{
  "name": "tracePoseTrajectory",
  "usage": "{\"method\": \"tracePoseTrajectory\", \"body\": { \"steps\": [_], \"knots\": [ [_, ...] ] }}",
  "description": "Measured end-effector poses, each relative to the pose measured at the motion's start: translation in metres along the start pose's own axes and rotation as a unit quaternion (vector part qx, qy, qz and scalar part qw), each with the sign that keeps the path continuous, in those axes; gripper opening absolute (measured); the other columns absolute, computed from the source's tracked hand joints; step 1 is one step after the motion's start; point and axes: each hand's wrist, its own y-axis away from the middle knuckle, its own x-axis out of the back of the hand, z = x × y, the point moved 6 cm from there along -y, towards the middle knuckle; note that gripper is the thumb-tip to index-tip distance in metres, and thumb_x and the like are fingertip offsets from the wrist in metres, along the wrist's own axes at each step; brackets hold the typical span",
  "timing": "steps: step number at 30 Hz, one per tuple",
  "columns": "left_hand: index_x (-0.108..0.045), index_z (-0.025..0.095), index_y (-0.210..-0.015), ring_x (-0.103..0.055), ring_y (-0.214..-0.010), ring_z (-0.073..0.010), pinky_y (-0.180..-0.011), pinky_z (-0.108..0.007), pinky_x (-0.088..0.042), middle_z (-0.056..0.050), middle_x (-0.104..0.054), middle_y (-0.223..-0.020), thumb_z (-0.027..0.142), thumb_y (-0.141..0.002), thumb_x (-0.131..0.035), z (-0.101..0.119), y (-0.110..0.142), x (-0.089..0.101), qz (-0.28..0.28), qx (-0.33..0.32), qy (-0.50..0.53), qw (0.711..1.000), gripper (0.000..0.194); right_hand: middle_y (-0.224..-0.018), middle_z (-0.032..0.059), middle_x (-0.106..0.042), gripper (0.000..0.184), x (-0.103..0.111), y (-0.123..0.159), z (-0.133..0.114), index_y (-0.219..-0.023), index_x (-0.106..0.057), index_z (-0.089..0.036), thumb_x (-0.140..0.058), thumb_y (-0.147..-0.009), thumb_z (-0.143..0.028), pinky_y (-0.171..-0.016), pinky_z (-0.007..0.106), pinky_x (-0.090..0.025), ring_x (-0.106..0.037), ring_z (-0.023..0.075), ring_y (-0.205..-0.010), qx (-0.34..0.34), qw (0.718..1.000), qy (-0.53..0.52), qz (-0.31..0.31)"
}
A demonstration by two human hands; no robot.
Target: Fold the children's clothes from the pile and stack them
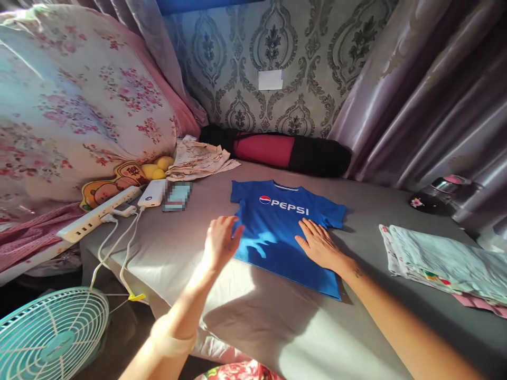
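A blue T-shirt (281,237) with a white PEPSI print lies spread face up on the grey sheet (190,253), its neck pointing away from me and both short sleeves out to the sides. My right hand (319,244) rests flat on the shirt's right side, fingers stretched out, below the print. Just off the shirt's left edge, my left hand (222,240) is raised a little with fingers bent and thumb apart, holding nothing. Its shadow falls across the lower left of the shirt.
Left are a power strip (101,214), a white power bank (152,193) and a phone (177,196), with cables hanging toward a fan (55,338). Folded clothes (443,258) lie right, beneath a dark glass pot (433,198). A black-and-red roll (273,150) lies along the wall.
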Motion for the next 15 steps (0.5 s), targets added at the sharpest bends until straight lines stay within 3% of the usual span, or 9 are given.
{"method": "tracePoseTrajectory", "body": {
  "steps": [3,5,9,12,15],
  "knots": [
    [-0.065,0.017,-0.1,-0.065,-0.081,-0.0191,-0.076,-0.031,-0.05,-0.007,-0.07,-0.088,0.032,-0.089,-0.055,-0.058,0.001,0.014,-0.042,0.14,0.003,0.989,0.021,-0.148,0.0168,-0.047,0.054,0.02,-0.015,-0.008,-0.14,-0.052,-0.014,-0.041,-0.097,-0.045,-0.11,0.046,-0.036,-0.045,0.0307,-0.136,0.002,0.999,0.015,-0.039],
    [-0.065,0.019,-0.096,-0.065,-0.078,-0.0171,-0.072,-0.027,-0.048,-0.005,-0.071,-0.086,0.032,-0.091,-0.049,-0.074,0.007,0.015,-0.072,0.188,0.037,0.979,0.021,-0.135,0.0149,-0.059,0.038,0.037,-0.033,-0.024,-0.124,-0.065,-0.018,-0.047,-0.096,-0.036,-0.103,0.042,-0.042,-0.057,0.0294,-0.122,0.003,0.999,0.013,-0.043],
    [-0.065,0.023,-0.09,-0.063,-0.076,-0.0151,-0.067,-0.024,-0.044,-0.001,-0.07,-0.082,0.032,-0.091,-0.046,-0.078,0.013,0.01,-0.053,0.219,0.066,0.972,0.021,-0.114,0.0079,-0.071,0.029,0.061,-0.087,-0.085,-0.106,-0.071,-0.022,-0.043,-0.097,-0.025,-0.091,0.03,-0.046,-0.064,0.0224,-0.108,0.032,0.997,-0.077,-0.001],
    [-0.065,0.023,-0.084,-0.057,-0.066,-0.0137,-0.061,-0.023,-0.039,0.001,-0.063,-0.069,0.036,-0.091,-0.046,-0.076,0.013,0.004,-0.049,0.228,0.072,0.97,0.024,-0.107,0.005,-0.073,0.03,0.059,-0.13,-0.136,-0.101,-0.072,-0.023,-0.043,-0.096,-0.02,-0.086,0.027,-0.046,-0.065,0.02,-0.104,0.057,0.99,-0.128,-0.018],
    [-0.065,0.022,-0.082,-0.054,-0.063,-0.0127,-0.059,-0.022,-0.037,0.002,-0.061,-0.067,0.04,-0.092,-0.046,-0.073,0.013,0.001,-0.055,0.216,0.079,0.972,0.028,-0.116,0.0065,-0.071,0.025,0.052,-0.167,-0.169,-0.106,-0.071,-0.023,-0.048,-0.095,-0.023,-0.089,0.028,-0.046,-0.063,0.0218,-0.111,0.029,0.99,-0.134,-0.034]
  ]
}}
